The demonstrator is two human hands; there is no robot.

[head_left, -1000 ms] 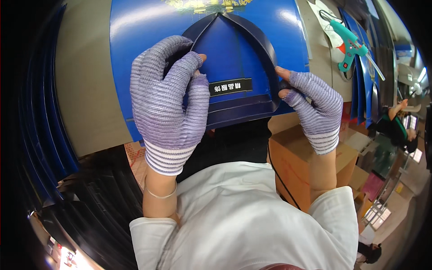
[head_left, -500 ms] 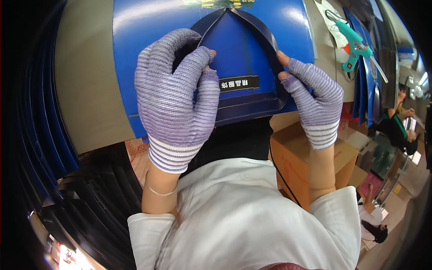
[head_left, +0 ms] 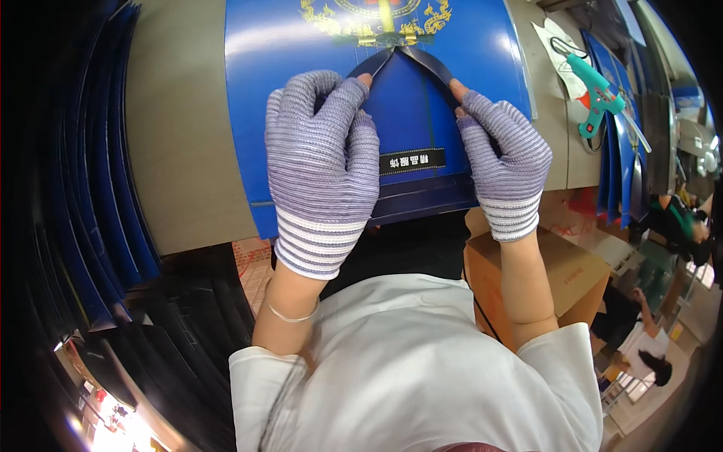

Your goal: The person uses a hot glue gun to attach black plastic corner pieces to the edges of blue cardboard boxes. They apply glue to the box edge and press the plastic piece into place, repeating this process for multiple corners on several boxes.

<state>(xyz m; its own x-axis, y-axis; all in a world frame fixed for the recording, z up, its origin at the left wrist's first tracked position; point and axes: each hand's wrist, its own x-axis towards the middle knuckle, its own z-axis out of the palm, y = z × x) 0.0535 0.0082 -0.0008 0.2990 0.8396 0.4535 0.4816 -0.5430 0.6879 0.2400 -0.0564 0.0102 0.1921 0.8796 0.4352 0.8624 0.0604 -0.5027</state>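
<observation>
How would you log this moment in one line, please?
left hand: touching dark strip, left side; right hand: touching strip, right side; blue panel: underneath; glue gun: right of panel

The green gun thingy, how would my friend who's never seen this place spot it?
Start at the big glossy blue sheet, then look beyond the right hand, past the sheet's right edge. There you'll see a gun-shaped tool with a pale stick poking out. Its bright teal colour sets it apart from the white paper and blue panels beside it.
</observation>
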